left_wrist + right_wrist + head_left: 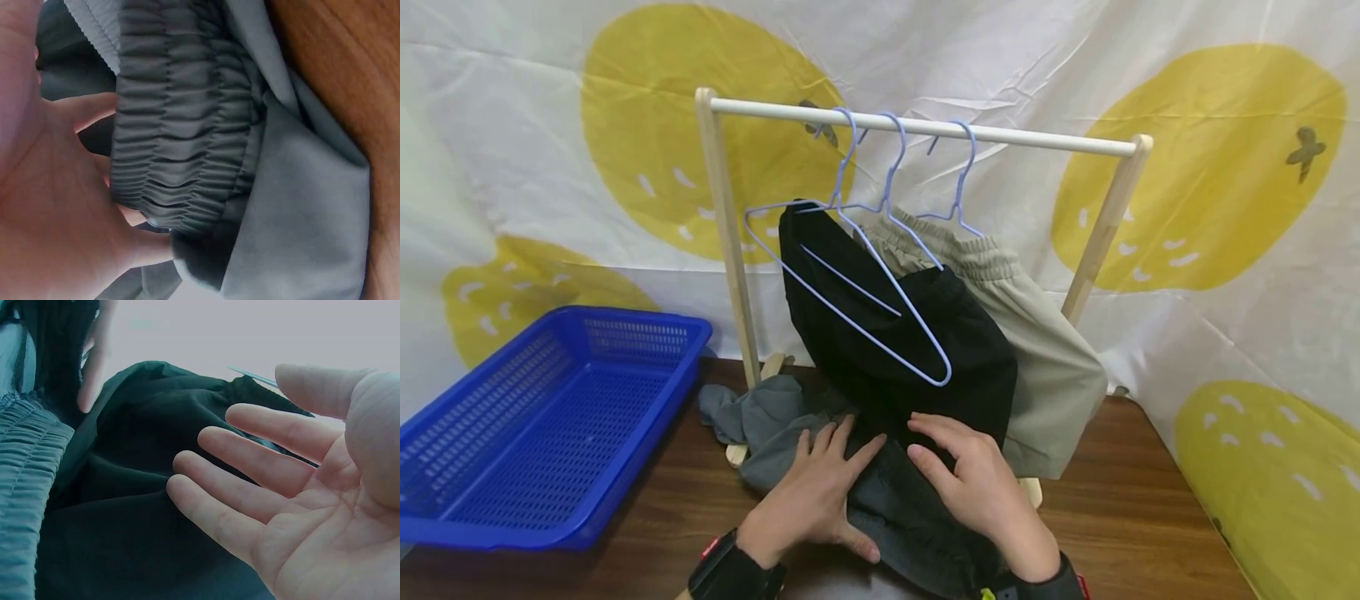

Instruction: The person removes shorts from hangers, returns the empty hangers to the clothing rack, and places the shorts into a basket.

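Observation:
A dark grey garment (pixel 891 492) with a gathered elastic waistband (pixel 181 119) lies crumpled on the table, below the hanging clothes. My left hand (pixel 816 492) is over it with fingers spread; in the left wrist view some fingertips are hidden behind the waistband. To the right, my right hand (pixel 981 483) has extended, slightly bent fingers, and the right wrist view shows nothing in its palm. Above both hands hang black shorts (pixel 902 350) and, behind them, beige shorts (pixel 1037 358). In front of the black shorts is a bare light purple hanger (pixel 880 342).
A wooden rack with a white rail (pixel 1022 136) carries the hangers. On the left stands a blue plastic basket (pixel 647 433). The wooden table (pixel 1135 500) meets a white cloth backdrop (pixel 985 50) with yellow shapes.

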`<state>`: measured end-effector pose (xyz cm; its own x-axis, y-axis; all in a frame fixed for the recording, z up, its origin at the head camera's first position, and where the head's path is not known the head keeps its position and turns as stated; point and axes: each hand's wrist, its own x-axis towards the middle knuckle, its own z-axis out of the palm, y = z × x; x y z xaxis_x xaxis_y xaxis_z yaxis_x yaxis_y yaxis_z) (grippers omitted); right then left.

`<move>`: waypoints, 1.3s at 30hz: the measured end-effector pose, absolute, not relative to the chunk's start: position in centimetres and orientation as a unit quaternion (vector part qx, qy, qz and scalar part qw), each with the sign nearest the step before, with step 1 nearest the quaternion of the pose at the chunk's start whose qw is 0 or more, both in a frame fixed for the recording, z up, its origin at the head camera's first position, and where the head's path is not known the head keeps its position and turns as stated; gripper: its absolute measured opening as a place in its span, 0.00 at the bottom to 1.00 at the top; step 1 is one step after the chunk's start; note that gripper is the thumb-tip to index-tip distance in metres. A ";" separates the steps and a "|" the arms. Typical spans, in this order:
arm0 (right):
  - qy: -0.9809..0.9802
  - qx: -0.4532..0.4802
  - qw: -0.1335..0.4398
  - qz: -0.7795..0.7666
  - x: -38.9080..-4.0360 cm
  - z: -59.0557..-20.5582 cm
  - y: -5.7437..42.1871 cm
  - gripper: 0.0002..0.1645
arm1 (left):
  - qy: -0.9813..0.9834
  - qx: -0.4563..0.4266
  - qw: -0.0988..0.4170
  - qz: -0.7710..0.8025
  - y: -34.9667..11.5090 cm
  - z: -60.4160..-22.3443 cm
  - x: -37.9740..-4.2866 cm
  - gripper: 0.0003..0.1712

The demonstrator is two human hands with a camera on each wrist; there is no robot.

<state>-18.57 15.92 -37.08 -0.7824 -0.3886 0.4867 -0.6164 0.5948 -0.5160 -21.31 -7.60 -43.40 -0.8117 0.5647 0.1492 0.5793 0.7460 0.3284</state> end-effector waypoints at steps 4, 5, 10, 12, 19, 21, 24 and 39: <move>-0.878 0.285 0.161 0.350 -18.5 -36.9 16.0 0.17 | -0.936 -0.310 0.008 -0.168 -7.4 -43.5 -21.3 0.77; -0.878 0.285 0.159 0.350 -18.5 -36.9 16.0 0.17 | -0.936 -0.310 0.005 -0.167 -7.4 -43.5 -21.3 0.77; -0.877 0.286 0.157 0.352 -18.4 -36.8 15.9 0.17 | -0.938 -0.307 0.002 -0.161 -7.1 -43.8 -21.5 0.78; -0.877 0.285 0.155 0.356 -18.4 -36.7 15.9 0.17 | -0.939 -0.304 0.000 -0.161 -7.1 -44.0 -21.6 0.78; -0.873 0.296 0.143 0.361 -18.5 -37.3 15.7 0.17 | -0.938 -0.304 -0.002 -0.165 -7.0 -44.4 -21.7 0.79; -0.871 0.302 0.135 0.363 -18.6 -37.6 15.6 0.18 | -0.939 -0.303 -0.004 -0.163 -7.0 -44.6 -21.8 0.79; -0.870 0.309 0.120 0.365 -18.8 -38.0 15.4 0.18 | -0.940 -0.299 -0.005 -0.163 -7.1 -44.7 -22.0 0.79; -0.872 0.310 0.080 0.370 -19.3 -39.0 14.5 0.19 | -0.957 -0.251 0.005 -0.148 -7.1 -45.1 -22.9 0.83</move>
